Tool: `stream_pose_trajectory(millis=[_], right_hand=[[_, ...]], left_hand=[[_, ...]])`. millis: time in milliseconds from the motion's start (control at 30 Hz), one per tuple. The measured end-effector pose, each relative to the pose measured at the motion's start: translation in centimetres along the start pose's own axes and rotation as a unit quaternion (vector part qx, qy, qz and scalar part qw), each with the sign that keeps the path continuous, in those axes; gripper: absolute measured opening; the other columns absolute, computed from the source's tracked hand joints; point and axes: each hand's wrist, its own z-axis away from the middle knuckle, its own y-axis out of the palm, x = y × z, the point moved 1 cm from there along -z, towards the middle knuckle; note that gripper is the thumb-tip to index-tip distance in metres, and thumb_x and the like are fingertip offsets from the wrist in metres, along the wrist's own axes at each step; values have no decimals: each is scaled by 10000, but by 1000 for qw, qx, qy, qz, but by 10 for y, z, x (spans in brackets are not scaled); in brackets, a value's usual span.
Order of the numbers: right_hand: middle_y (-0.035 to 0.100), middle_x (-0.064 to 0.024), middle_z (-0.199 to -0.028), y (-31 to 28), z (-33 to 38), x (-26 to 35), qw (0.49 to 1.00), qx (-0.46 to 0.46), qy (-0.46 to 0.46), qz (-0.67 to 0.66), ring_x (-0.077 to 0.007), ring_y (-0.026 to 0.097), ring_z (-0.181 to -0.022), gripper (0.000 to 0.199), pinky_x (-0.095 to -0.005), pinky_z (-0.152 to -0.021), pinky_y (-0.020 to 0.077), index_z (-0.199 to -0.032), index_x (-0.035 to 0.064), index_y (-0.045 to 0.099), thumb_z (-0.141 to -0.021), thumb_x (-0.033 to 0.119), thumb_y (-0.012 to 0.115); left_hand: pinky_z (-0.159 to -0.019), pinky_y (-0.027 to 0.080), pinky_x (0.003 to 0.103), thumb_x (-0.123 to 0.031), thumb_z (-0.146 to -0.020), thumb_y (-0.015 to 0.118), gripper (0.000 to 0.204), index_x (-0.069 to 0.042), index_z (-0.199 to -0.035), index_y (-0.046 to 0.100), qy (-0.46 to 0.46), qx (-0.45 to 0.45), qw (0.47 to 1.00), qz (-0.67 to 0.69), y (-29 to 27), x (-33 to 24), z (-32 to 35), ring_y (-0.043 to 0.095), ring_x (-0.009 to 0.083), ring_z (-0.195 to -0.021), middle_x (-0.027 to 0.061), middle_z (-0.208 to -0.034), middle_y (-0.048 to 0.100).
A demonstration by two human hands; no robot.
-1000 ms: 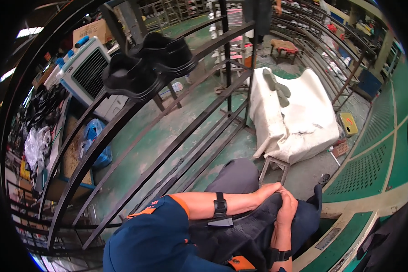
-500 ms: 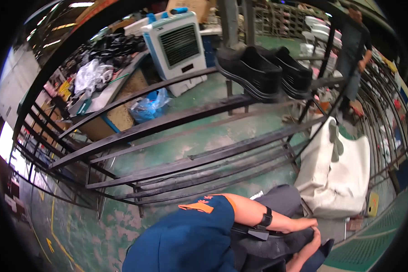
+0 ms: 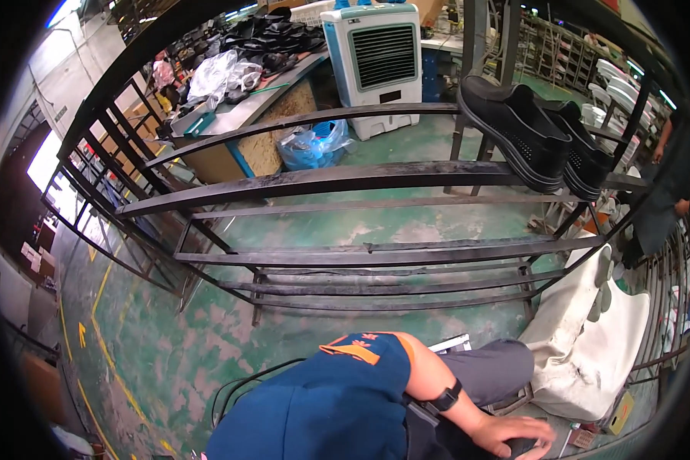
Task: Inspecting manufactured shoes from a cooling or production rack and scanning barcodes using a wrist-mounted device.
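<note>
The dark cloth lies at the person's lap, by the lower edge, under the left forearm; its long axis is hard to read because the arm hides much of it. Beside it the grey trouser leg runs lengthwise to the right, its rounded knee near the cream cover. The left hand points right, fingers spread and loosely bent above a dark patch; I cannot tell whether it touches. The right hand's state I cannot tell, as the lower edge cuts the view there.

The green floor, worn in pale blotches, stretches between the lap and the metal rack, whose straight dark bars bound the room ahead. The cover's creased edge bounds the right side. On the rack, two black shoes, smooth with perforated sides, sit across the rails, toes to the upper left. Behind stand a ribbed-grille air cooler, a crinkled blue plastic bag and a pale-topped desk with a speckled side panel.
</note>
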Motion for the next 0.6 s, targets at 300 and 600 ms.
stream_pose_trajectory(millis=[300,600], right_hand=[[625,-160,-1193,-2,-20,-54,997,-46,55,43,-240,577,-1210,680,-384,-1035,451,-1338,-32,548,-946,522,502],[654,-171,-1141,-79,-22,-33,916,-270,246,-165,-297,624,-1080,491,-417,-963,500,-1296,7,550,-993,392,525]], left_hand=[[-800,498,393,-432,-1040,370,541,8,-865,633,-79,-154,983,67,-9,22,-57,666,356,-838,166,-829,681],[-850,504,368,-420,-1049,366,529,39,-1070,630,-84,-68,973,204,-23,21,-42,660,285,-887,169,-966,650]])
